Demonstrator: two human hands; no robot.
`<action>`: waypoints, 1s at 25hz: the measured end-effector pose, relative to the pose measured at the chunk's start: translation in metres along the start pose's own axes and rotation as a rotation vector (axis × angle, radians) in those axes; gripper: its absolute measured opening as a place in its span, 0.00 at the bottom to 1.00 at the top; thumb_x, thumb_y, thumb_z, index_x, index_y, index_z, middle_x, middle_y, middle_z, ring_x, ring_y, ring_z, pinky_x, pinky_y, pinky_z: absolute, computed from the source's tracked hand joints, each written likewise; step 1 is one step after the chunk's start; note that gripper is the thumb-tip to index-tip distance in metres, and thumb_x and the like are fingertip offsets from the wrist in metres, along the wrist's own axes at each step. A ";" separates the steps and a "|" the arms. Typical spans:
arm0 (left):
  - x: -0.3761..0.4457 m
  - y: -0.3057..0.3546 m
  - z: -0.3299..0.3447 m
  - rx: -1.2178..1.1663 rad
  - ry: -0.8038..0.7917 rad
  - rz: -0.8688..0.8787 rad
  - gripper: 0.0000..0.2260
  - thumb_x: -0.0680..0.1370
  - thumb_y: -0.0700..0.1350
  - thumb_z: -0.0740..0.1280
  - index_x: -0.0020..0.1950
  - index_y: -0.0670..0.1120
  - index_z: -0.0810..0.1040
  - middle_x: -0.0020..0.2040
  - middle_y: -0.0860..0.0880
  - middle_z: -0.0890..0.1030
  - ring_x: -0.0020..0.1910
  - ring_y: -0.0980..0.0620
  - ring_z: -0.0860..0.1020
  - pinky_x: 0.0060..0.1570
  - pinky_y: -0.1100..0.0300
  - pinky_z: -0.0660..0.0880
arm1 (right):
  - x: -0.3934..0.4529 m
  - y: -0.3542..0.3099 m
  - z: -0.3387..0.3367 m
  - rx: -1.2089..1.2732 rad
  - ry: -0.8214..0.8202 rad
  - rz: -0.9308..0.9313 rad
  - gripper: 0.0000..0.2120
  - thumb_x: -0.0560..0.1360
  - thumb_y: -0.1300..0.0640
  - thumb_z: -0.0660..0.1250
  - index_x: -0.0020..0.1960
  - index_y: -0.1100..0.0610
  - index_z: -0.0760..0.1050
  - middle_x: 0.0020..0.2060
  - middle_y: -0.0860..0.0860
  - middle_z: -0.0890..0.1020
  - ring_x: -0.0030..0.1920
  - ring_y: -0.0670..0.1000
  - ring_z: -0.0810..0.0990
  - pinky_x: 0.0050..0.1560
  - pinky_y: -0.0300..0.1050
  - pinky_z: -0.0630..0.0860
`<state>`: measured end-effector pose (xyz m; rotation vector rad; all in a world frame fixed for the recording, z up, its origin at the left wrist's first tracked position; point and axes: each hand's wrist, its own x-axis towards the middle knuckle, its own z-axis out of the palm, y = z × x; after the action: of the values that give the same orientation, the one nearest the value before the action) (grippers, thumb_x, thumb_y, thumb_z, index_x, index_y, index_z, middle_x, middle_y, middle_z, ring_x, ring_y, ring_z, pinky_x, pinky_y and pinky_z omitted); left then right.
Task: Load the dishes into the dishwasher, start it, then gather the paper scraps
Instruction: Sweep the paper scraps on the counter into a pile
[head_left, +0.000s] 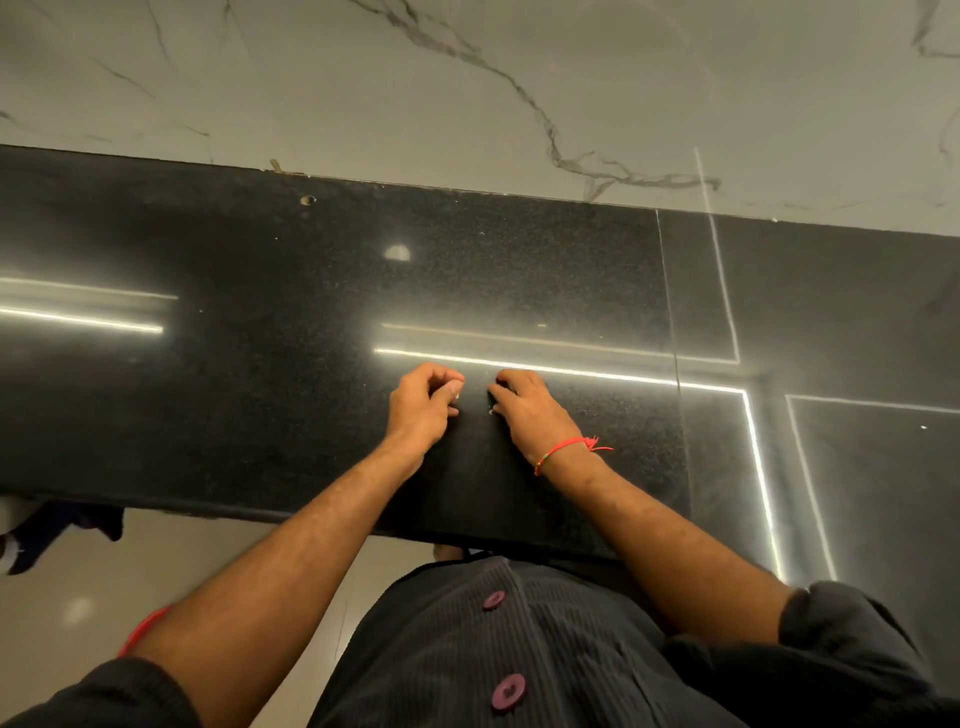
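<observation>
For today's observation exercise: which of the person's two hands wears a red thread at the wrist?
The right hand; a red thread circles its wrist, while the left hand has a bare wrist.

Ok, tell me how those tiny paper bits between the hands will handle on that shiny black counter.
The paper bits look tiny and thin, so probably very light and floppy. The black counter is glossy, so they would likely slide when pushed and be hard to lift flat. The left hand and right hand have fingers curled close, which suggests fingertip pinching or sweeping them together.
</observation>
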<state>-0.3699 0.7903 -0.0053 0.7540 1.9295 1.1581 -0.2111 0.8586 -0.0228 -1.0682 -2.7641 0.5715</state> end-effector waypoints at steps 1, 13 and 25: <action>-0.006 -0.002 -0.005 -0.032 0.029 -0.025 0.08 0.80 0.37 0.68 0.46 0.50 0.80 0.43 0.49 0.82 0.41 0.54 0.80 0.39 0.62 0.80 | -0.005 0.003 0.001 -0.044 -0.012 -0.032 0.16 0.80 0.61 0.61 0.66 0.65 0.73 0.66 0.60 0.72 0.66 0.61 0.69 0.67 0.50 0.67; -0.092 -0.031 -0.039 -0.070 0.209 -0.061 0.05 0.80 0.39 0.69 0.50 0.48 0.83 0.46 0.49 0.84 0.44 0.53 0.83 0.48 0.58 0.82 | -0.014 0.014 -0.012 -0.232 -0.082 -0.180 0.09 0.78 0.66 0.59 0.56 0.64 0.75 0.55 0.62 0.75 0.59 0.61 0.72 0.55 0.52 0.68; -0.163 -0.063 -0.087 -0.622 0.326 -0.266 0.06 0.82 0.33 0.63 0.48 0.42 0.77 0.38 0.46 0.75 0.35 0.56 0.75 0.40 0.63 0.81 | -0.039 -0.124 0.019 1.442 -0.238 0.251 0.09 0.70 0.72 0.72 0.44 0.61 0.82 0.36 0.54 0.86 0.36 0.50 0.83 0.46 0.40 0.81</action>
<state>-0.3598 0.5963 0.0137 -0.0246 1.6918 1.6576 -0.2637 0.7430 0.0089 -0.8700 -1.4785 2.2468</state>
